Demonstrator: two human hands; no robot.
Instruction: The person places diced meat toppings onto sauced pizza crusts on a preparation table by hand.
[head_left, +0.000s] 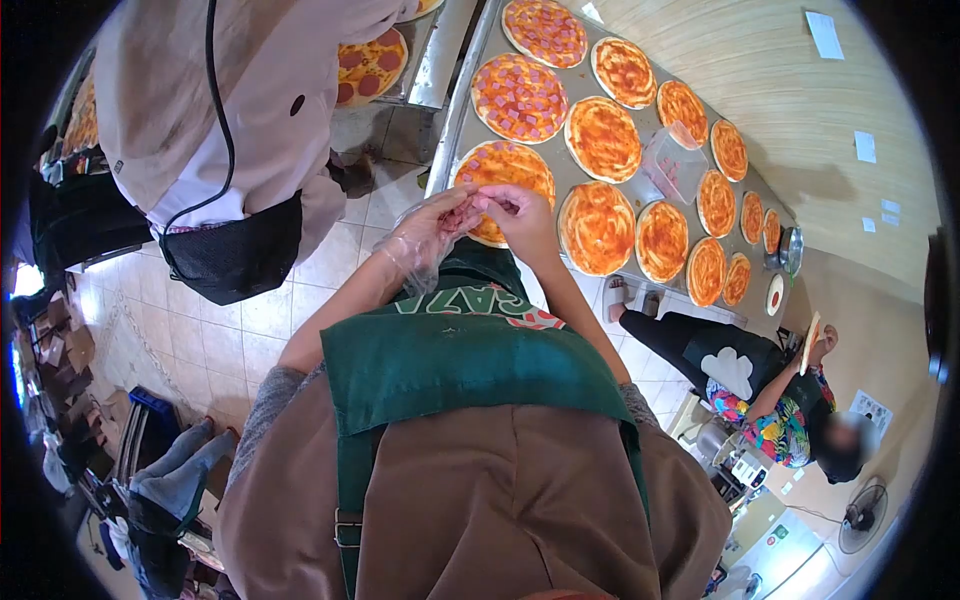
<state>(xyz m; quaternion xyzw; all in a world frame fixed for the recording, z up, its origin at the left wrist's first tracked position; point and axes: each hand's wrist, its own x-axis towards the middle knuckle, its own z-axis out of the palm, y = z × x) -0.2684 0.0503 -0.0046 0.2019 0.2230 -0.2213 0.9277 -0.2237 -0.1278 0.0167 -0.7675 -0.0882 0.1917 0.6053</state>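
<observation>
My left hand [432, 230], in a loose clear plastic glove, is cupped around some pink diced meat [462, 217] near the table's front edge. My right hand [518, 215] is bare and pinches at the meat beside the left fingertips; what lies between its fingers is too small to make out. Both hands are over the near edge of a sauced pizza base [507, 177] with a few pink cubes on its far part. Beyond it is a base [519, 97] covered in pink cubes. To the right, a base [597, 228] carries only red sauce.
A clear plastic tub [672, 165] stands among several sauced bases on the metal table [470, 135]. Metal bowls [790, 250] are at its far right end. One person [220, 120] stands close on the left; another [770, 390], at the right, holds a pizza base [810, 343].
</observation>
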